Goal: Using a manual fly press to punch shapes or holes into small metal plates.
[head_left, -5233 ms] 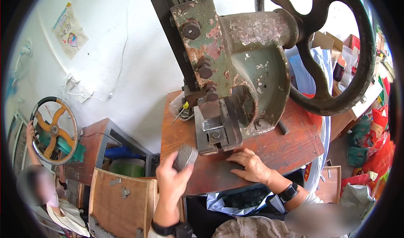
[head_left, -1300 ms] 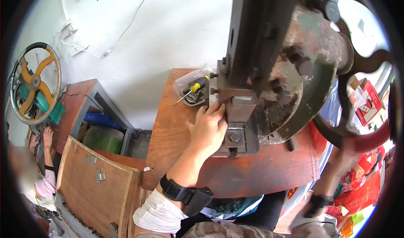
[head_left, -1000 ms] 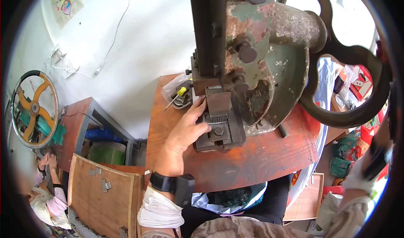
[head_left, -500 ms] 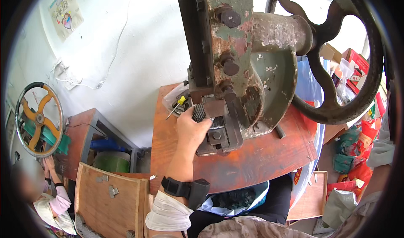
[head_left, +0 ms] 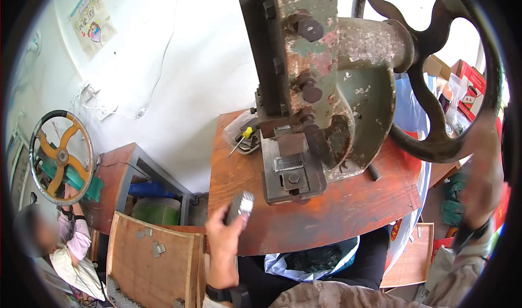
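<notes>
My left hand is closed around a small block or stack of thin grey metal pieces, held over the near left of the reddish-brown wooden table. Behind it stands a worn green cast-iron hand press, its ram above a steel die block. A ridged metal piece lies in the die's opening. At the far right, my right hand is smeared by motion beside the lower rim of the press's big dark handwheel; its fingers cannot be made out.
A clear plastic tub with a yellow-handled screwdriver sits left of the die. A bag of dark pieces lies at my lap. To the left are a wooden board and a person at another wheel. Bags and boxes crowd the right.
My left hand has pulled back from the die toward me with the metal pieces in it. My right hand has come into view by the handwheel. The view has shifted slightly.
</notes>
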Motion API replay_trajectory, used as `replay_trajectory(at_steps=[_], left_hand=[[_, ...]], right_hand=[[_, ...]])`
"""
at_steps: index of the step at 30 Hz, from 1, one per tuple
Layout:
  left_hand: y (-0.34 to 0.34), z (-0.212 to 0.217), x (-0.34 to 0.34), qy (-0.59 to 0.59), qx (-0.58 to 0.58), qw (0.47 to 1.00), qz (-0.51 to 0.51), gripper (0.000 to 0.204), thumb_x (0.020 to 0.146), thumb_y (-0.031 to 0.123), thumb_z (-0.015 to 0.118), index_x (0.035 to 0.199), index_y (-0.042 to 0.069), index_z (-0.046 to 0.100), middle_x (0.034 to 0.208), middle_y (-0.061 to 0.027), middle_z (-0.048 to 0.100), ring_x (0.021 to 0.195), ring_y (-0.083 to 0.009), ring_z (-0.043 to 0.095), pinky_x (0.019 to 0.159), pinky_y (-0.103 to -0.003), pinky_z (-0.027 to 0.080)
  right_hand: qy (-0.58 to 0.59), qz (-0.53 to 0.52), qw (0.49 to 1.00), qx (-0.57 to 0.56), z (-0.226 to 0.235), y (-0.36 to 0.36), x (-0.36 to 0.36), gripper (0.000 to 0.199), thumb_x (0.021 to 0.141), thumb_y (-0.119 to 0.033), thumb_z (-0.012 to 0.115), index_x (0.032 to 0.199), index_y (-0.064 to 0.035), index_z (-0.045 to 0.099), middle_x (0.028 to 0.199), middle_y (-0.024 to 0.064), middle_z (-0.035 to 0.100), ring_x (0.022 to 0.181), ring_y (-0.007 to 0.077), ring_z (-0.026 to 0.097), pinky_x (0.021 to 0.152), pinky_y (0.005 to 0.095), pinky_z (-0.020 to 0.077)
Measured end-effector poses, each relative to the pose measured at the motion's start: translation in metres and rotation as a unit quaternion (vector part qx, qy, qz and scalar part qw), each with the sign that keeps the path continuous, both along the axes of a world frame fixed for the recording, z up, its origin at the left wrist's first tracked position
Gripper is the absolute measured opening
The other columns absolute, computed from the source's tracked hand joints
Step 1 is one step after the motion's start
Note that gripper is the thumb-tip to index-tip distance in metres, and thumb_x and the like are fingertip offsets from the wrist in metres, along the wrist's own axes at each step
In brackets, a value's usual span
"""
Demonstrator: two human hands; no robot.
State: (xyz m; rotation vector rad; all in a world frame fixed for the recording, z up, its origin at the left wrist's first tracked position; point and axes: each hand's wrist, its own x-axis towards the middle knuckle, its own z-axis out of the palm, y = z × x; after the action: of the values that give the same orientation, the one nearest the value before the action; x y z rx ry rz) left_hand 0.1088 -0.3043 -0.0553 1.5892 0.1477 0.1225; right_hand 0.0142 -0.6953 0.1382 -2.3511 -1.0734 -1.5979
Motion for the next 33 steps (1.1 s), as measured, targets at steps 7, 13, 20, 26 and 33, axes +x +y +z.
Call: replay_trajectory(at_steps=[7,13,20,26,33], left_hand=[[-0.053,-0.050,-0.012,-0.300,0.376,0.860,-0.172,0.066,0.063,0.009,0.081,0.123,0.003,0.054,0.105,-0.0174,0.061,0.097,-0.0329,0.057,0.084,-0.040,0.048],[-0.056,-0.055,-0.019,-0.194,0.268,0.926,-0.183,0.087,0.063,0.008,0.081,0.137,0.001,0.036,0.106,-0.0189,0.060,0.098,-0.0345,0.056,0.088,-0.042,0.045],[-0.059,-0.037,-0.024,-0.183,0.317,0.914,-0.175,0.080,0.062,0.013,0.083,0.131,0.002,0.045,0.112,-0.0167,0.060,0.100,-0.0341,0.060,0.085,-0.043,0.048],[-0.090,-0.042,-0.021,-0.282,0.525,0.797,-0.102,0.046,0.069,0.029,0.078,0.102,0.003,0.059,0.087,-0.0107,0.058,0.085,-0.0312,0.056,0.072,-0.046,0.043],[-0.047,-0.025,-0.054,0.148,-0.435,0.858,-0.231,0.052,0.084,0.052,0.061,0.104,0.004,0.058,0.080,-0.0048,0.052,0.071,-0.0199,0.048,0.064,-0.034,0.041]], right_hand=[[0.382,-0.025,0.924,-0.002,-0.203,0.088,0.018,0.051,0.067,-0.027,0.077,0.114,-0.0156,0.064,0.118,0.0110,0.054,0.108,0.0326,0.050,0.089,0.0464,0.0418],[0.382,-0.043,0.923,-0.038,-0.213,0.159,0.046,0.060,0.067,-0.041,0.073,0.123,-0.0246,0.060,0.130,0.0096,0.048,0.118,0.0343,0.045,0.094,0.0484,0.0398],[0.384,-0.120,0.915,0.024,-0.230,0.126,0.051,0.058,0.072,-0.039,0.071,0.123,-0.0152,0.058,0.127,0.0108,0.053,0.117,0.0350,0.047,0.094,0.0479,0.0404],[0.388,0.009,0.896,0.217,-0.242,0.112,0.052,0.039,0.072,-0.025,0.075,0.105,-0.0041,0.066,0.109,0.0135,0.062,0.107,0.0362,0.053,0.091,0.0448,0.0445],[0.392,0.036,0.886,0.244,-0.240,0.107,0.049,0.028,0.073,-0.018,0.074,0.097,-0.0040,0.068,0.102,0.0122,0.064,0.101,0.0342,0.056,0.088,0.0422,0.0470]])
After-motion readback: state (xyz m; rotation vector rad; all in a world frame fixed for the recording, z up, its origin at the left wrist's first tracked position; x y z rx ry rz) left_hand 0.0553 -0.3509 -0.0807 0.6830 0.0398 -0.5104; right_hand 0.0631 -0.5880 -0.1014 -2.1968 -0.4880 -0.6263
